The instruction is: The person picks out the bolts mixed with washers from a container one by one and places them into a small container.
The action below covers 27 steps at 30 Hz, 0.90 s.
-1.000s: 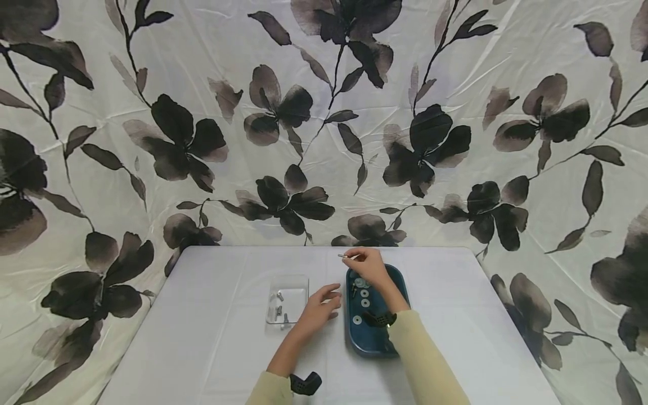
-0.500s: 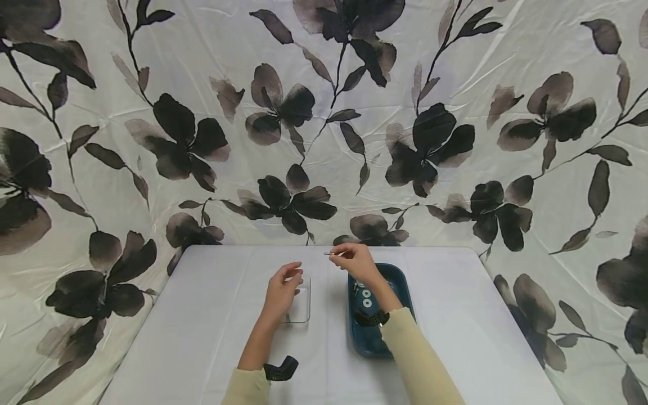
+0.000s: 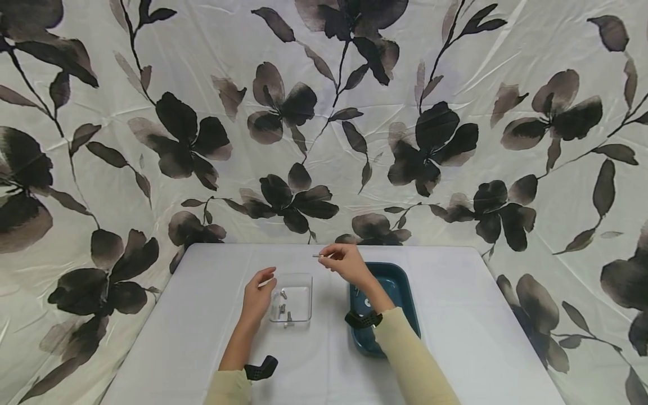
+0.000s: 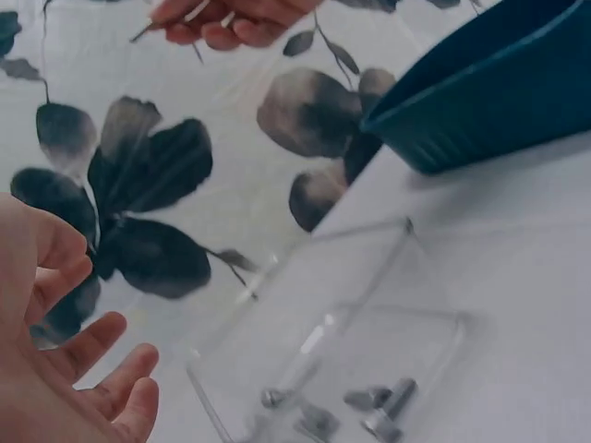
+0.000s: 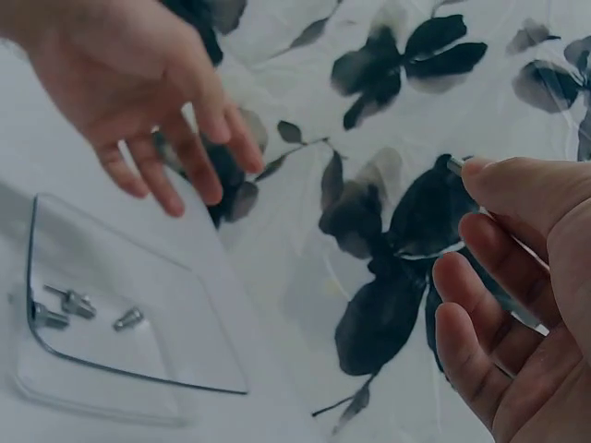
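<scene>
My right hand (image 3: 346,265) is raised near the far edge of the table, pinching a thin metal rod (image 3: 316,256) between thumb and fingertips. In the right wrist view only the tip of the rod (image 5: 455,165) shows past the thumb. My left hand (image 3: 257,295) hovers by the left side of a clear plastic box (image 3: 311,298), its fingers loosely bent and nothing in them. Inside the box lie several small silver bolts (image 4: 402,399). Below my right forearm stands a dark blue tray (image 3: 416,320), partly covered by the arm; a washer (image 3: 368,302) shows in it.
A white table (image 3: 455,292) carries the box on the left and the tray on the right, with a gap between them. Behind the far edge hangs a floral cloth (image 3: 364,140). Both wrists wear black camera mounts (image 3: 261,368).
My right hand has moved left from over the tray, still pinching the metal rod. My left hand has swung left from between tray and box, across the box to its left side.
</scene>
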Available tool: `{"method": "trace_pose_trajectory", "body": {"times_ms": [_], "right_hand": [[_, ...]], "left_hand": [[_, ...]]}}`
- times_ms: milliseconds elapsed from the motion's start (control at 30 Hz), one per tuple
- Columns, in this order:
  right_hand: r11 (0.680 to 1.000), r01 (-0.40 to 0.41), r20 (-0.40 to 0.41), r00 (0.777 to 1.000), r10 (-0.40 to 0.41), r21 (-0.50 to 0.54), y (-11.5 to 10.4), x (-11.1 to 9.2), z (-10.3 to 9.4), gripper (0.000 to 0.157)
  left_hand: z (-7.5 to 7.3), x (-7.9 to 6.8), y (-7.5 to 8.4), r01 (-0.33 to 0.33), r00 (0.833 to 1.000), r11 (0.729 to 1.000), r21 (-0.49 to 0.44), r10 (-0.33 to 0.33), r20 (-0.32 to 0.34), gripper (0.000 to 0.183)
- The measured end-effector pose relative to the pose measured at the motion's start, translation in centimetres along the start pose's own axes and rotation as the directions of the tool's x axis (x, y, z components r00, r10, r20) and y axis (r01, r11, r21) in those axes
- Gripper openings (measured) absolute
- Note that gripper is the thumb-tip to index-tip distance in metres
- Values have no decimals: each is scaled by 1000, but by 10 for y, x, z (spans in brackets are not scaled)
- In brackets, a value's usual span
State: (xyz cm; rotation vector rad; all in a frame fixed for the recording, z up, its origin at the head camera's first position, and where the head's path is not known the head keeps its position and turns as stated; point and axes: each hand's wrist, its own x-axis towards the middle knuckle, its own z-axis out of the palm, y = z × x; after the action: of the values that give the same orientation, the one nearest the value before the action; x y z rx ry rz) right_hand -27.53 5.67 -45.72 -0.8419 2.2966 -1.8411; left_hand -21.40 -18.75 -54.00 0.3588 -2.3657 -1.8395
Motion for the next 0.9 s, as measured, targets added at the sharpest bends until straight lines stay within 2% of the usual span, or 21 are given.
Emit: {"method": "trace_pose_trajectory", "body": {"times_ms": [300,533,733,900], "right_hand": [[999,-36,-3,999,36,19,37,11,13,14],[999,-45,11,999,45,13,42,12,23,12],[998,-59,20,998,59,3,46,10,30,12],[996,-86,21,996,86,12,51,9,35,16]], "left_hand": [[-3,6,-33,55,998,998,16,-55,-31,38],[-3,7,-50,91,996,995,35,-90,-12,43],[-2,5,-61,69,997,989,129,-74,33,44],[0,4,-65,84,994,991,103,-91,66,44]]}}
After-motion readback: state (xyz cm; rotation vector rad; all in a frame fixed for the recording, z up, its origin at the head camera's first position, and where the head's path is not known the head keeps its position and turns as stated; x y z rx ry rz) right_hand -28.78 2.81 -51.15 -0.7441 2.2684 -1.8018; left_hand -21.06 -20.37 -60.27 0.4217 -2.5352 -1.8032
